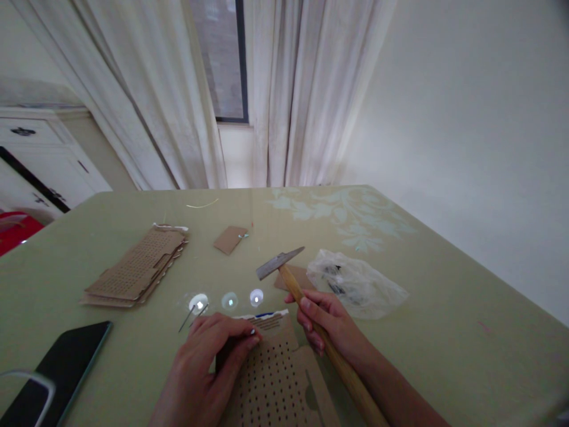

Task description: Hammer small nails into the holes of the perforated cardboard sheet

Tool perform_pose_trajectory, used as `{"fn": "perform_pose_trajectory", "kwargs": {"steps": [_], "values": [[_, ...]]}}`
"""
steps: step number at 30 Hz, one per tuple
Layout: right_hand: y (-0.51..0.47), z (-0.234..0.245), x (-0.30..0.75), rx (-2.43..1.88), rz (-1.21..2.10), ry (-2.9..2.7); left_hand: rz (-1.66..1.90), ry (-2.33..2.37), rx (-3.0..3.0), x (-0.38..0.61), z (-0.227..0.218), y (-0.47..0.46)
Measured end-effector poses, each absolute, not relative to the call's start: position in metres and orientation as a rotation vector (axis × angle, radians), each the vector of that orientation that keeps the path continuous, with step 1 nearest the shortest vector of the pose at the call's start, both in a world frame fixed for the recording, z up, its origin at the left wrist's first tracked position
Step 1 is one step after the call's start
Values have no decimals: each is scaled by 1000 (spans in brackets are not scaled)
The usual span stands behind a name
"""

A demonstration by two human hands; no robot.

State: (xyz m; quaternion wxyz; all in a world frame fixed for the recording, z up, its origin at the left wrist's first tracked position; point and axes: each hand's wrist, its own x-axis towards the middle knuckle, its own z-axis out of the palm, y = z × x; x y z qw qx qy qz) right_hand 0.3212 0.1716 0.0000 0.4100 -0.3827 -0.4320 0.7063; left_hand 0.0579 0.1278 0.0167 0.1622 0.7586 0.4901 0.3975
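Observation:
My right hand (pixel 329 320) is wrapped round the wooden handle of a hammer (pixel 291 281), whose metal head is raised at the upper left of the fist. A brown cardboard piece (pixel 275 379) punched with rows of small dark holes lies at the front, its far edge torn and white. Over its left side, my left hand (pixel 213 356) pinches thumb and index finger together near that edge. A tiny pale spot shows at those fingertips; what it is, I cannot make out. The left palm hides part of the cardboard.
A stack of perforated cardboard (pixel 137 264) lies at the left, with a small brown card (pixel 230 239) behind. Two thin metal pins (pixel 186 318) lie beside my left hand. A clear plastic bag (pixel 355 284) holding dark bits is at the right. A black tablet-like object (pixel 66 367) sits front left.

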Motion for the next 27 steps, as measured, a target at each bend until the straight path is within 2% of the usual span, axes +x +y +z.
{"fn": "perform_pose_trajectory", "kwargs": {"steps": [18, 21, 25, 27], "values": [[172, 1, 322, -990, 1714, -1212, 1228, 1358, 2050, 71, 21, 123], [167, 16, 329, -1032, 1529, -1392, 1232, 1311, 2084, 72, 24, 123], [147, 58, 348, -1138, 1234, -1767, 1214, 1269, 2140, 72, 24, 126], [133, 84, 357, -1252, 954, -2022, 1197, 1256, 2170, 71, 24, 128]]}}
